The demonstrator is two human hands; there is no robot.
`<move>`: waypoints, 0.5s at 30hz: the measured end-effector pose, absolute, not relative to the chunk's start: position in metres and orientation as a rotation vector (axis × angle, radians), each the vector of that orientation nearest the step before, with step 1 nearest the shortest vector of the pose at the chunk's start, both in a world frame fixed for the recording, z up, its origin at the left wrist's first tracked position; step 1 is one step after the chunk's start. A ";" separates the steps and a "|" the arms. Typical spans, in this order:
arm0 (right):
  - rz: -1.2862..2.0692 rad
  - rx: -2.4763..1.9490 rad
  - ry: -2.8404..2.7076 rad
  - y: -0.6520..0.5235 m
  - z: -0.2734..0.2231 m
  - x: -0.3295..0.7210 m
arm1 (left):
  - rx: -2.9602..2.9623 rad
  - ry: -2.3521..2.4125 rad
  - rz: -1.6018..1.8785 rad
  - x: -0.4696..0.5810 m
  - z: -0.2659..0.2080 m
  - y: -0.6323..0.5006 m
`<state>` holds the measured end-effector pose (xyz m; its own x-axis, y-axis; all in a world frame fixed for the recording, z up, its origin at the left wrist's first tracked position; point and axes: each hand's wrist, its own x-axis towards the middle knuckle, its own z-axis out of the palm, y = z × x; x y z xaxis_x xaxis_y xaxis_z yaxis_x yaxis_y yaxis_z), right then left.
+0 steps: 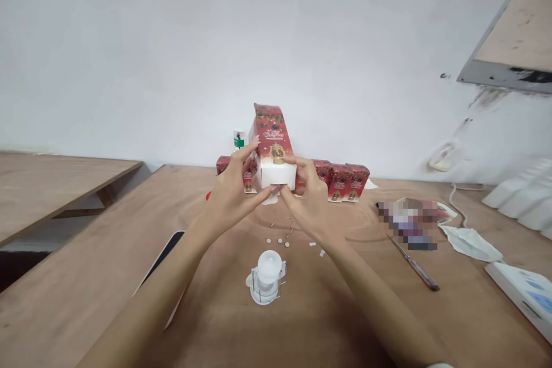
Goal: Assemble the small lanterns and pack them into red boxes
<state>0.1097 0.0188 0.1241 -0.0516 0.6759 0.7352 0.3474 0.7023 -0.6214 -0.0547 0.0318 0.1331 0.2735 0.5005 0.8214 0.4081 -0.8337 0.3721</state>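
Between both hands, a red printed cardboard box (pixel 274 137) with a white end is held up off the table, its white end facing me. My left hand (pixel 233 184) grips its left side, with the thumb under the white end. My right hand (pixel 307 192) clasps the right side, fingers on the top edge and thumb near the bottom flap. Below the hands, a small white plastic piece with a domed top (pixel 269 269) stands on the table among thin wire-like parts. Several small round discs (pixel 280 240) lie just beyond it.
Red boxes (pixel 340 181) line the wall, with a green-labelled bottle (pixel 238 139) behind. A dark-screened phone or tablet (pixel 166 250) lies left, partly hidden by my forearm. To the right are a slim knife-like tool (pixel 416 267), a tissue (pixel 471 243) and a white box (pixel 524 293).
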 end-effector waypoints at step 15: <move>-0.159 -0.674 -1.586 0.023 0.127 0.125 | 2.556 0.727 1.653 -0.054 0.142 0.019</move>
<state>0.1245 0.0226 0.1275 0.0165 0.3228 0.9463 0.5044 0.8145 -0.2866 -0.0543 0.0191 0.1424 0.3338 0.3860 0.8600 0.3732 -0.8919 0.2554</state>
